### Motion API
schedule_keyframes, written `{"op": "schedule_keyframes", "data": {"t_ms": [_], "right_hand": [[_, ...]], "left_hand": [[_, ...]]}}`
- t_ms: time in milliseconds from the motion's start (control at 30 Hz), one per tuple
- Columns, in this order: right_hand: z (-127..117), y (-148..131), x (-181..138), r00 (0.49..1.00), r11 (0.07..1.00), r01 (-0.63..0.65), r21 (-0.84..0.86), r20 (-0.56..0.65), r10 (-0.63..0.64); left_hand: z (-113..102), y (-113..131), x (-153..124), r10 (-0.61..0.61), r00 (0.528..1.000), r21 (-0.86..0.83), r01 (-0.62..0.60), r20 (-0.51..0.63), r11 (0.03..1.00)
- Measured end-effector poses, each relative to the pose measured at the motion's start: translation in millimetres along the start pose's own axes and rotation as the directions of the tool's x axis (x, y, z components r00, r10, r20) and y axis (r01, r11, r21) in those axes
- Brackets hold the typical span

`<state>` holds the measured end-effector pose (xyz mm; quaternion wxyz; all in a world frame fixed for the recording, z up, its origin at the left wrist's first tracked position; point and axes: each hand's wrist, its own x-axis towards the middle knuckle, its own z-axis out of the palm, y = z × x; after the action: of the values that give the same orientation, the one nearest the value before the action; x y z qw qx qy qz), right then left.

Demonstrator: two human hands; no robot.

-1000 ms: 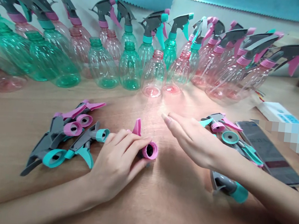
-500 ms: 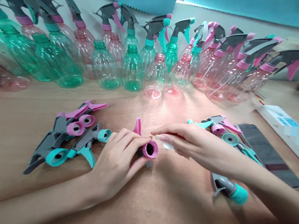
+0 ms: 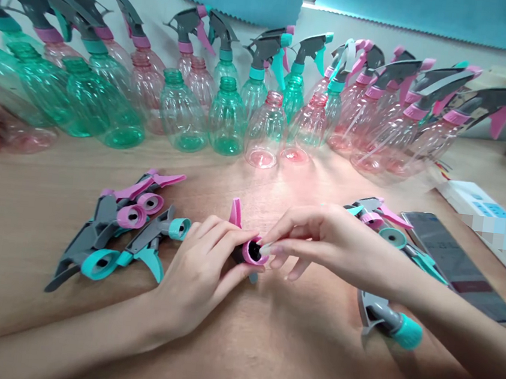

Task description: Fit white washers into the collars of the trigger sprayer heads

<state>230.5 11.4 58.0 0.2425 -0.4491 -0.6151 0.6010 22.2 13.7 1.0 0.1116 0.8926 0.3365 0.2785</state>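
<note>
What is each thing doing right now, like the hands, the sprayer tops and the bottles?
left hand: gripping the pink sprayer head, lying on the table.
pink sprayer head: held, cap opening facing right.
right hand: fingertips pinched at the cap opening.
loose sprayer heads: lying in a pile, untouched.
teal-capped sprayer head: lying alone.
open bottles: upright, no tops.
capped bottles: sprayers fitted.
phone: lying flat.

A row of green and pink plastic bottles (image 3: 224, 117), many topped with grey sprayers, runs along the wooden table (image 3: 263, 347) from 9 to 2 o'clock. Loose spray heads (image 3: 117, 229) lie heaped at 9 o'clock, more spray heads (image 3: 388, 234) at 3 o'clock beside a dark phone (image 3: 457, 265). A single teal-collared head (image 3: 390, 324) lies at 4 o'clock.
</note>
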Motion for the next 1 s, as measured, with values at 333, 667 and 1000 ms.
{"op": "schedule_keyframes", "data": {"t_ms": [333, 667, 1000], "right_hand": [[8.9, 13.9, 9.1, 0.958, 0.922, 0.136, -0.363, -0.188, -0.216], [1.4, 2.1, -3.9, 0.899, 0.604, 0.267, -0.751, -0.031, -0.437], [11.6, 8.1, -7.4, 0.89, 0.539, 0.279, -0.794, 0.003, -0.457]], "left_hand": [[-0.7, -0.7, -1.3, 0.007, 1.0, -0.032, -0.006, 0.023, 0.999], [-0.4, -0.8, -2.0, 0.0, 1.0, -0.079, -0.001, -0.004, 0.997], [-2.5, -0.4, -1.2, -0.009, 1.0, -0.104, 0.011, 0.018, 0.995]]}}
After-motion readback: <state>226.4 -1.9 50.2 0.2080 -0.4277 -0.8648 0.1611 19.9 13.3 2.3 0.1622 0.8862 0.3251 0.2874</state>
